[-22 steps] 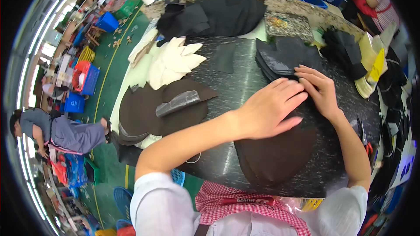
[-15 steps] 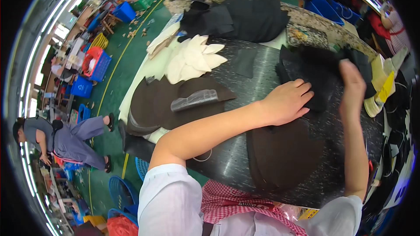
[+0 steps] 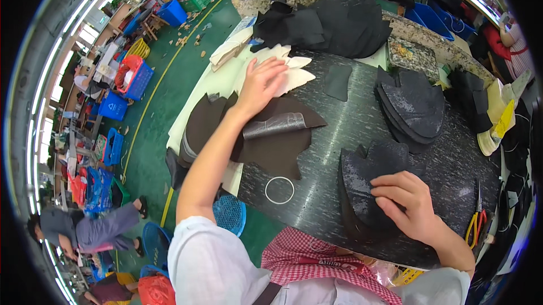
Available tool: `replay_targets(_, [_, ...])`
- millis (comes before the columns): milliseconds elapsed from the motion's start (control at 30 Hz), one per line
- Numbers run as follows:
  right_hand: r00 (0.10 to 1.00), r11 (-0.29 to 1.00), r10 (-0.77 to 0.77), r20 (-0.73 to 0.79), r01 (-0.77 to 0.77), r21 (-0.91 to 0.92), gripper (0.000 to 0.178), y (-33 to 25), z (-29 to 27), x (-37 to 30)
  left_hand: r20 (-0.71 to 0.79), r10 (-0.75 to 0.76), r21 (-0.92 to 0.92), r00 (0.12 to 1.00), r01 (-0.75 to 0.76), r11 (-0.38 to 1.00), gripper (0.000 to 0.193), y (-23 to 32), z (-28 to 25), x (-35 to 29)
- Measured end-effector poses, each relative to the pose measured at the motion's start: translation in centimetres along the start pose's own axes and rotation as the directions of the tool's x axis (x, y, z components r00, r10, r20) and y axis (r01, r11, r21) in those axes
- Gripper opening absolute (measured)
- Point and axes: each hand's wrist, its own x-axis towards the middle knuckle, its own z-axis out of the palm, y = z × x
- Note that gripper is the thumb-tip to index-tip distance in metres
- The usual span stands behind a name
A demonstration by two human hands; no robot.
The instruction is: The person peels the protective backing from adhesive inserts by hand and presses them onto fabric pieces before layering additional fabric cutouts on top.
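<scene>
My left hand (image 3: 261, 87) is stretched out over a pile of white cut pieces with zigzag edges (image 3: 297, 78), its fingers extended on or just above them. My right hand (image 3: 408, 202) rests on a black, greyish-mottled cut piece (image 3: 362, 177) on top of the near stack. Its fingers are bent and the thumb is apart from them. Beyond that hand lies a second stack of black rounded pieces (image 3: 416, 104). Dark brown pieces (image 3: 277, 152) lie below my left hand, with a shiny rolled strip (image 3: 274, 125) on them.
A large black pile (image 3: 350, 25) covers the table's far side. A white ring (image 3: 279, 190) lies near the front edge, and orange-handled scissors (image 3: 476, 220) at the right. A small dark patch (image 3: 338, 82) sits mid-table. Blue baskets (image 3: 229, 214) stand on the floor.
My left hand has gone from the right-hand pieces to the white pile. My right hand has come down to the near stack, where a black mottled piece now covers the brown one.
</scene>
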Motion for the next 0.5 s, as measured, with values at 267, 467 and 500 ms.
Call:
replay_targets(267, [0.855, 0.264, 0.466, 0.226, -0.378, 0.887, 0.017, -2.0, 0.4, 4.8, -0.296, 0.532, 0.238, 0.793, -0.478, 0.845, 0.030, 16.1, -3.1, 0.0])
replay_targets(467, [0.896, 0.606, 0.443, -0.026, -0.278, 0.745, 0.015, -1.9, 0.3, 2.4, -0.026, 0.171, -0.839, 0.985, -0.114, 0.532, 0.041, 17.7, -4.1, -0.9])
replay_targets(500, [0.906, 0.581, 0.422, 0.027, -0.293, 0.759, 0.014, -2.0, 0.2, 2.1, 0.009, 0.205, -0.828, 0.979, -0.108, 0.550, 0.040, 18.0, -4.6, -1.0])
